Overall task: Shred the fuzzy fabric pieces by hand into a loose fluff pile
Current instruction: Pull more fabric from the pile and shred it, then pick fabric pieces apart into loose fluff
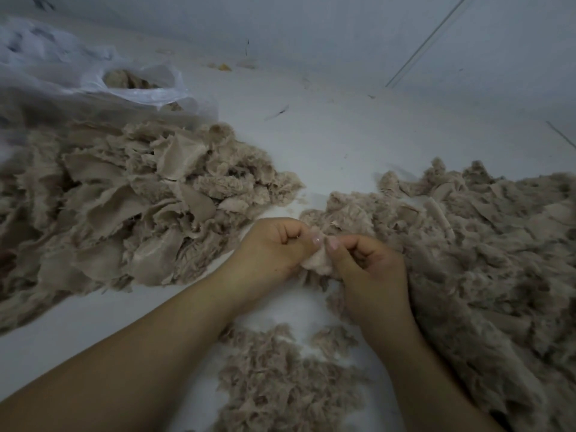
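Observation:
My left hand (274,247) and my right hand (371,269) pinch one small beige fuzzy fabric piece (319,260) between thumbs and fingers, held just above the floor at the centre. A large heap of whole fabric pieces (124,207) lies to the left, showing smooth backing and fuzzy faces. A second heap of fuzzy fabric (483,244) spreads to the right, touching my right hand. Below my hands, between my forearms, lies a loose fluff pile (280,385) of small torn shreds.
A translucent white plastic bag (134,85) holding more beige fabric sits at the back left, behind the left heap. The pale floor (327,141) runs between the two heaps to a wall at the back. Small scraps (223,67) lie near the wall.

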